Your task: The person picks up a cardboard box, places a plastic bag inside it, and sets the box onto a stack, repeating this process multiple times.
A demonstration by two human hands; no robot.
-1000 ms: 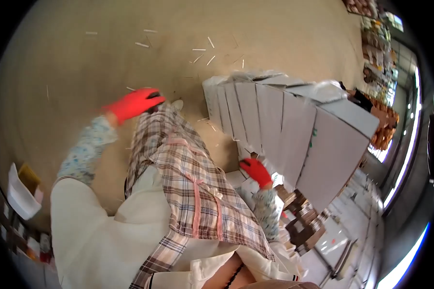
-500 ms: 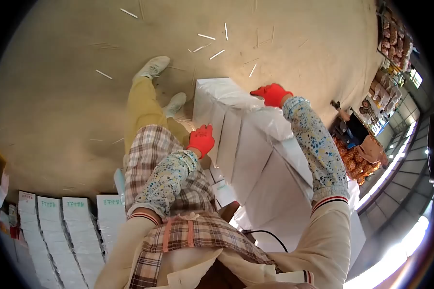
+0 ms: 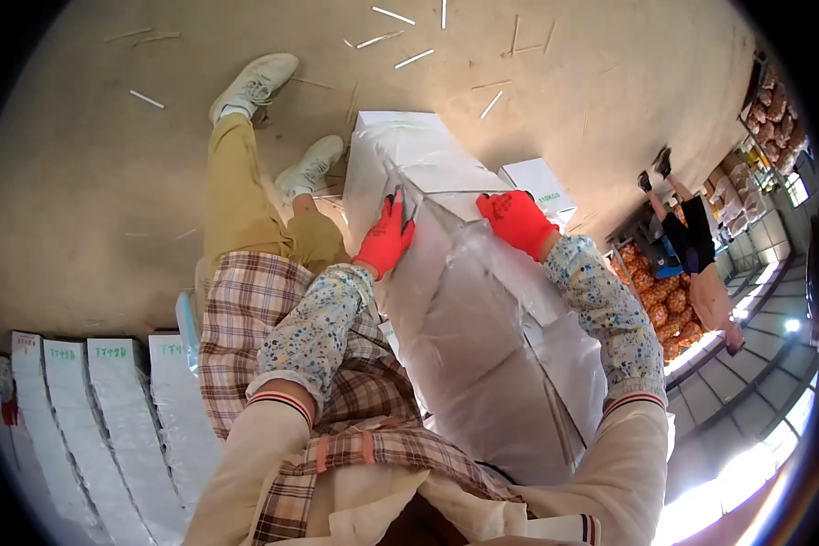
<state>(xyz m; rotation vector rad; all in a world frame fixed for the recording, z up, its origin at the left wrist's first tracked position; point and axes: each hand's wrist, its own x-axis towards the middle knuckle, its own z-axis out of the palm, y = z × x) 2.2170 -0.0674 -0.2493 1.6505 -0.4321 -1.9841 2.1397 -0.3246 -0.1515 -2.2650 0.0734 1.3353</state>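
A tall stack of white boxes (image 3: 396,150) stands in front of me, loosely wrapped in clear plastic film (image 3: 482,300). The film is wrinkled, and dark seams show between the boxes. My left hand (image 3: 384,238), in a red glove with dark fingertips, lies on the left edge of the stack with its fingers apart. Across from it my right hand (image 3: 520,224), also red-gloved, is at the right edge. Its fingers are bent together on the plastic film there, though part of the grip is hidden.
A small white box (image 3: 539,187) with green print sits beyond the stack. More wrapped white stacks (image 3: 109,400) stand at the lower left. White strips (image 3: 414,59) litter the floor. A person (image 3: 696,246) stands at the right, near orange net sacks (image 3: 669,314).
My right hand has come in toward the stack and my left hand has moved up its edge. The view has shifted, showing the small box and more of the other person.
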